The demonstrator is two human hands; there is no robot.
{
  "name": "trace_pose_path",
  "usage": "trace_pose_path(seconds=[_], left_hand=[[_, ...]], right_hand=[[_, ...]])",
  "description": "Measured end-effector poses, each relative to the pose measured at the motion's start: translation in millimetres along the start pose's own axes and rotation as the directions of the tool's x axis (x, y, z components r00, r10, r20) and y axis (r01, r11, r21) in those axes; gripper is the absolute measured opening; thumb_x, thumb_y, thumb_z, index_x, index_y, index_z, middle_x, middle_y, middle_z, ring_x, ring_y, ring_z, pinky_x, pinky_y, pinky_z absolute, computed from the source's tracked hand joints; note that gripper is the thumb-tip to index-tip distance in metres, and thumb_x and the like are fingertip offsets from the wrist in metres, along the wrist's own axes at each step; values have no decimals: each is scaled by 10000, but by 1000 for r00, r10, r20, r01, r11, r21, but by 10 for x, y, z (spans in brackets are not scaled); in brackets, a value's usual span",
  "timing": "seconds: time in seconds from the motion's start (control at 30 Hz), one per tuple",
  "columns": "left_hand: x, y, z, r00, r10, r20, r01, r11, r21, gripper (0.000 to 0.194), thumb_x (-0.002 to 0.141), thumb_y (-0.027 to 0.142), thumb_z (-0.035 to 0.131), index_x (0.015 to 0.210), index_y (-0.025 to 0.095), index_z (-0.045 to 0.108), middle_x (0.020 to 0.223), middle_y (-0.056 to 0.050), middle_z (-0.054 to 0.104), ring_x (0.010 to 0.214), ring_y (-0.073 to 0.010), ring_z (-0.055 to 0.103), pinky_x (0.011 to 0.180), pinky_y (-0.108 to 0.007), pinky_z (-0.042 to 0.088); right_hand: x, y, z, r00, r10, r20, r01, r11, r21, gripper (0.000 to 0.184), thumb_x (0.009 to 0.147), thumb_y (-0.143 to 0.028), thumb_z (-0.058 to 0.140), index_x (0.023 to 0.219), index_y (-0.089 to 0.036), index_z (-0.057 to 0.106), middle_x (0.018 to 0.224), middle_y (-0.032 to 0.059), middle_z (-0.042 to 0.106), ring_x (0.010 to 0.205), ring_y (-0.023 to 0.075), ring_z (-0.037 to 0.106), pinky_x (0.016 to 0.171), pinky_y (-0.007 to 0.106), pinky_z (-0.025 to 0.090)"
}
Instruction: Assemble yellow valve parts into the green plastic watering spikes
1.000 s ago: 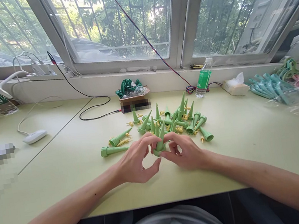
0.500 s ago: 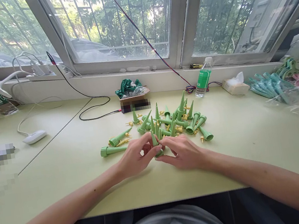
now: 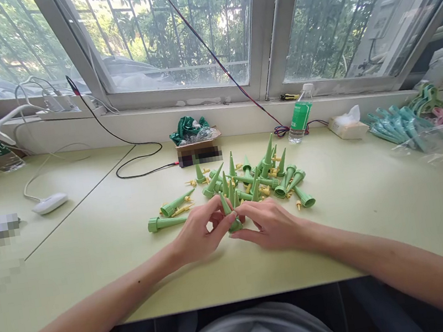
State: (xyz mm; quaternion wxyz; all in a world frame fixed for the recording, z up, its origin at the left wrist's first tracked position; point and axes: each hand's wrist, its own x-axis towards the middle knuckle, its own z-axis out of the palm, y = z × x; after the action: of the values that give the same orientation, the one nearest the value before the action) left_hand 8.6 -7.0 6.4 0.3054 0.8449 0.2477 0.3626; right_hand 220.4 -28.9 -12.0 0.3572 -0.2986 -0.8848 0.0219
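Observation:
Between the fingers of my left hand (image 3: 203,228) is a green plastic watering spike (image 3: 226,205), its point up and tilted a little to the left. My right hand (image 3: 271,223) is closed at the right side of the same spike, thumb and fingers at its wide base. Its base is partly hidden by the fingertips. Just beyond both hands lies a loose pile of similar green spikes (image 3: 267,160), some upright and some on their sides. Small yellow valve pieces (image 3: 182,210) are scattered among them. One green spike (image 3: 166,223) lies flat beside my left hand.
Behind the pile stands a small box (image 3: 197,138) with green plastic wrapping. A water bottle (image 3: 301,114), a tissue pack (image 3: 348,124) and blue-green hangers (image 3: 396,126) are along the back right. A white mouse-like device (image 3: 50,204) lies at the left. The table's front edge (image 3: 243,300) is near my body.
The held spike has tipped slightly further to the left. Both hands stay nearly where they were, and the pile looks unchanged.

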Motion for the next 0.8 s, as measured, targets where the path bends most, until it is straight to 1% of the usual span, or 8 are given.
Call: trace_pose_path(seconds=[0.07,0.2,0.37,0.47,0.5,0.57,0.67,0.8], left_hand=[[0,-5,6,1000,15,-16,-15,1000,20,123,984,264,537,925,157,546,705,-12,642,577,-114,608,538,-230,504],[-2,-17,13,996,68,-56,-64,995,72,103,961,233,572,889,161,556,630,31,576,514,-86,542,497,-204,457],[-11,-25,4,990,129,-56,-120,983,142,81,935,190,599,868,171,559,575,66,519,472,-63,475,465,-183,388],[-22,-29,7,989,139,-55,-127,974,186,121,926,193,601,820,174,546,570,66,512,480,-63,467,471,-183,377],[-27,-32,11,990,136,-44,-125,971,205,140,923,199,601,799,175,541,573,63,511,490,-66,464,480,-186,379],[-35,-41,21,994,112,11,-111,960,256,166,920,210,593,770,177,530,589,55,515,513,-73,452,497,-196,377],[-37,-55,33,995,40,94,-67,948,312,208,930,228,568,740,178,501,616,46,533,537,-78,448,513,-203,366],[-21,-62,33,995,-4,99,-27,950,312,274,952,290,551,714,179,474,610,42,546,533,-78,457,521,-203,368]], right_hand=[[4,2,-1,1000,1,5,-1,1000,5,293,1017,-462,533,990,-176,591,827,19,698,658,121,599,576,244,325],[16,0,-11,1000,-9,-11,9,1000,2,266,1018,-435,532,980,-179,590,810,12,693,626,113,585,568,242,322],[38,7,-41,993,-75,-95,76,997,4,200,1027,-344,511,946,-176,583,754,-2,679,551,88,535,541,230,315],[46,29,-48,985,-105,-139,105,994,-11,182,1031,-311,493,957,-173,585,722,-6,665,531,84,519,526,225,307],[47,37,-46,983,-109,-146,108,994,-18,183,1033,-309,490,955,-173,586,713,-6,660,533,86,519,523,224,305],[45,53,-39,982,-113,-153,109,993,-37,195,1037,-310,482,943,-175,586,696,-7,649,531,91,514,519,226,300],[36,68,-23,982,-117,-148,110,992,-58,224,1048,-311,456,924,-176,584,678,-8,635,516,90,490,519,229,297],[19,75,-3,985,-120,-123,111,991,-82,268,1062,-324,415,910,-178,580,668,-6,614,512,92,469,516,233,293]])
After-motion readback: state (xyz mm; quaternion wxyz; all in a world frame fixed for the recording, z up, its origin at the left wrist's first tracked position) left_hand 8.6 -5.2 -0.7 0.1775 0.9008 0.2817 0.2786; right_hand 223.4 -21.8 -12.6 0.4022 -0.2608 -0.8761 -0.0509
